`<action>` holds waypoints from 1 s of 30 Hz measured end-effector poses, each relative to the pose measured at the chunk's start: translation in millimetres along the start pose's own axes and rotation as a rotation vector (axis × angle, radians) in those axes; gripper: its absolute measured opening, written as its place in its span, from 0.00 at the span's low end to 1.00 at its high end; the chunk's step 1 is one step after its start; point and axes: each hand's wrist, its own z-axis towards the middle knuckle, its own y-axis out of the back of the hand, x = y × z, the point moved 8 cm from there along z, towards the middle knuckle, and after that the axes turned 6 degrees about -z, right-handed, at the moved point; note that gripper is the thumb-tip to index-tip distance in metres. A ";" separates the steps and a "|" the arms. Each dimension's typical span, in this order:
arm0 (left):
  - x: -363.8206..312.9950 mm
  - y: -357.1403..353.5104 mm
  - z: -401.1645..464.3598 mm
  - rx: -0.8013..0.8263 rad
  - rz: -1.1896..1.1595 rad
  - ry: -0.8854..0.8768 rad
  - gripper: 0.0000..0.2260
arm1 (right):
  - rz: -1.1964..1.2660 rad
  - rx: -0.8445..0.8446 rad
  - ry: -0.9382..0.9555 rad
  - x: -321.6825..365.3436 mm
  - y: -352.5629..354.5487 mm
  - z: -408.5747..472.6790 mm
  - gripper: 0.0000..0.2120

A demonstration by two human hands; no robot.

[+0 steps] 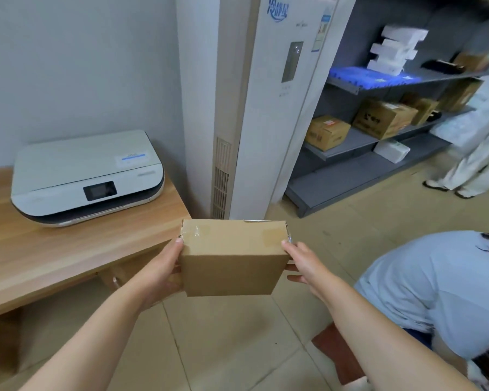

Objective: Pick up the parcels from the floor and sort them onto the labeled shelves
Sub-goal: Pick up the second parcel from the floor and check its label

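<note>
A plain brown cardboard parcel point(233, 256), taped at its top corners, hangs in front of me above the tiled floor. My left hand point(164, 270) grips its left side, thumb on top. On the right side my right hand point(302, 265) presses against it with fingers curled underneath. The grey shelves point(347, 143) stand at the far right and carry several brown boxes, white packages and a blue pack. I cannot read any shelf labels.
A wooden desk point(54, 258) with a white printer point(85, 176) is on the left. A tall white air conditioner point(266, 108) stands ahead. One person crouches at the lower right point(435, 292); another stands by the shelves point(474, 148). A brown parcel point(339, 354) lies on the floor.
</note>
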 end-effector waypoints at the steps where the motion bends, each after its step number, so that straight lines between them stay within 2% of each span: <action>1: -3.5 2.5 -0.8 0.008 0.042 -0.021 0.22 | -0.020 0.002 0.014 4.7 -0.7 -0.9 0.16; 6: -23.5 19.6 -8.0 -0.004 0.154 -0.132 0.22 | -0.023 0.039 0.071 25.6 -11.3 -6.4 0.11; 12: -34.7 41.7 -7.6 0.006 0.131 -0.203 0.22 | 0.014 0.093 0.120 42.4 -24.1 -4.3 0.18; 17: -52.2 40.9 -16.6 -0.003 0.123 -0.277 0.34 | 0.003 0.042 0.186 60.5 -18.9 -0.6 0.26; 19: -60.1 35.4 -22.2 0.011 0.129 -0.303 0.36 | 0.019 0.018 0.227 69.9 -15.3 1.3 0.27; 21: -67.8 32.3 -26.9 0.002 0.074 -0.337 0.31 | 0.048 0.013 0.270 79.8 -11.3 2.6 0.27; 25: -79.1 36.4 -34.0 -0.117 -0.013 -0.398 0.14 | 0.071 0.117 0.330 95.5 -12.9 3.0 0.19; 28: -81.7 41.5 -36.0 -0.227 -0.038 -0.446 0.09 | 0.136 0.222 0.328 100.2 -23.9 6.1 0.13; 30: -79.5 44.4 -36.8 -0.262 -0.065 -0.449 0.08 | 0.154 0.228 0.313 101.5 -29.7 10.0 0.14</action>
